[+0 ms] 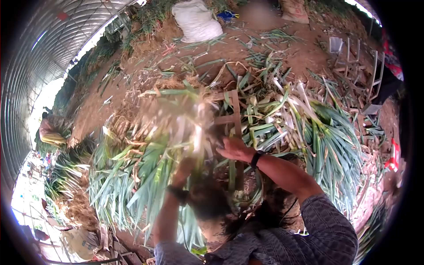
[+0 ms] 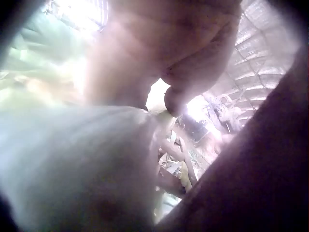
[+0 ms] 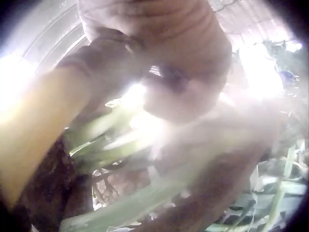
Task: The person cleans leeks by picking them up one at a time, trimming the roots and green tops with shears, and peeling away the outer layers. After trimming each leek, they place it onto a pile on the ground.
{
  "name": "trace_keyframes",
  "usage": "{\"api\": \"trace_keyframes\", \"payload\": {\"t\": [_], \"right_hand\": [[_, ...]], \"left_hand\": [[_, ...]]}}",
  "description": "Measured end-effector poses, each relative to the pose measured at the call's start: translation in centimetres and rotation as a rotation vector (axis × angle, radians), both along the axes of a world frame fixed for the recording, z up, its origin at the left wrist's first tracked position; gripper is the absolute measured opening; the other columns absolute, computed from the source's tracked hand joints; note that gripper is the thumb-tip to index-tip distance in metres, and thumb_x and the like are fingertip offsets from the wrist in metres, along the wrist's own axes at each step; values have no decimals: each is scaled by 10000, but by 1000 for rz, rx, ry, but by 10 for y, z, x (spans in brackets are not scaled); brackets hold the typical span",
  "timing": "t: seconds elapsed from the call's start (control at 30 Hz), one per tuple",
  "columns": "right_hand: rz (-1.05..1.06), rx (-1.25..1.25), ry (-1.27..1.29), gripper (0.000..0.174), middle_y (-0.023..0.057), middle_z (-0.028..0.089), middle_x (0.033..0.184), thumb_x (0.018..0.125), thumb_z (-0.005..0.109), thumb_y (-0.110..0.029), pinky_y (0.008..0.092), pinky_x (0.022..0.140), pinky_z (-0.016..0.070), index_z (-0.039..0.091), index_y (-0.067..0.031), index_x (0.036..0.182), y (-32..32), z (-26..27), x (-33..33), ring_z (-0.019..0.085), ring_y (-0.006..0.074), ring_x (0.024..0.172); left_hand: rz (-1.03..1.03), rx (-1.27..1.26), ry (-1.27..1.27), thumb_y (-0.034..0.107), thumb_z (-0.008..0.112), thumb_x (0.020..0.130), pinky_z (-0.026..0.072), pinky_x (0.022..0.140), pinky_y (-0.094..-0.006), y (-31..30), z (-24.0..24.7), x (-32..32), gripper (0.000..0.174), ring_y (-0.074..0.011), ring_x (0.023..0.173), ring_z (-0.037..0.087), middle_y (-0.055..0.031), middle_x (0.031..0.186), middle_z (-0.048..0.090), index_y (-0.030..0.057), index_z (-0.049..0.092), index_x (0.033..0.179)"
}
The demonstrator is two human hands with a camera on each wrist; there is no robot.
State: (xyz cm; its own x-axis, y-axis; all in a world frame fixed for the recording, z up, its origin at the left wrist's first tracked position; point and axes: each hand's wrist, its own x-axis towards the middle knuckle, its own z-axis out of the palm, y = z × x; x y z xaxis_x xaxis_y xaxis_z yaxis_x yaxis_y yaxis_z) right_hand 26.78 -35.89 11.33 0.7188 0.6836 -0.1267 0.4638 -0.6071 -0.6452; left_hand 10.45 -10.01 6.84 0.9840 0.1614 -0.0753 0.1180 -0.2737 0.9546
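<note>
Long green-and-white leeks lie in a heap [image 1: 145, 172] on the left of the head view. At its right edge my left hand [image 1: 183, 170] grips a leek, whose pale stalk [image 1: 197, 139] stands blurred above the hand. The left wrist view has the left hand [image 2: 164, 48] curled over a thick pale stalk [image 2: 82, 164]. My right hand [image 1: 237, 149] is just right of the stalk, fingers bent. Seen from the right wrist, the right hand [image 3: 164, 58] is curled, with a yellowish leaf [image 3: 43, 121] at its fingers. The fingertips are partly hidden.
A brown wooden frame [image 1: 237, 115] stands between the left heap and another leek pile [image 1: 327, 137] on the right. A white sack [image 1: 196, 22] lies at the back on soil with loose leaves. Metal frames [image 1: 377, 75] and a partly visible person are at the far right.
</note>
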Motion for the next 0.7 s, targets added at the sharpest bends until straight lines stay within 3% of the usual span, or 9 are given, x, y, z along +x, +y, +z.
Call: {"api": "trace_keyframes", "payload": {"t": [0.03,0.13,0.2,0.27,0.37,0.4,0.5,0.57,0.7], "right_hand": [[-27,-15,3,417,229,665,802,882,658,-409,497,668,519,634,5,924,-1,4,2,663,403,743],[-110,278,-11,388,218,655,767,865,675,-395,496,642,514,636,-9,871,-15,28,-4,650,412,712],[-116,229,-56,376,198,650,722,863,671,-396,505,622,513,637,-24,820,-17,8,6,647,412,683],[-17,154,-292,365,202,648,721,848,681,-384,514,627,514,633,-24,814,-28,3,2,648,415,683],[148,-46,-389,363,219,637,707,824,694,-370,516,623,515,624,-15,799,-33,0,-9,646,421,675],[181,-89,-340,365,223,632,699,817,696,-368,513,618,514,619,-12,791,-33,0,-10,642,421,668],[233,-142,-114,371,223,612,669,799,699,-363,502,599,509,601,-7,766,-31,10,-16,626,421,640],[233,-93,-161,379,207,592,641,810,688,-367,493,579,499,585,-9,741,-26,-2,-16,608,414,614],[215,-83,-311,387,194,590,639,836,664,-367,482,575,501,576,-7,728,-14,-21,-10,609,394,603]], "left_hand": [[5,-95,13,426,626,949,416,803,-290,-12,15,1,471,-137,908,513,-31,968,601,-12,633,1123],[-9,-34,82,387,581,984,425,818,-295,-15,36,3,423,-128,928,521,-47,991,613,-10,641,1118],[-32,-102,53,382,560,998,439,825,-293,-17,44,1,415,-121,934,530,-46,1001,623,-4,644,1126],[-12,-233,-54,378,535,1012,454,825,-290,-10,37,-12,411,-113,929,538,-40,1006,632,2,645,1136],[-23,-178,-43,418,509,1029,477,816,-289,0,35,-18,446,-107,916,561,-28,1019,641,12,639,1162],[-42,-444,-42,484,496,1028,481,799,-281,-8,38,-21,501,-100,906,570,-24,1011,643,30,637,1183],[172,-309,11,541,493,1014,475,719,-269,-26,45,-26,522,-100,827,570,-10,912,633,59,650,1135],[254,-201,78,542,495,1013,453,664,-266,-9,9,-29,498,-97,754,545,5,837,605,76,656,1084],[270,-244,124,553,497,1009,400,575,-266,-19,24,-41,484,-88,644,490,32,742,553,96,656,997]]}}
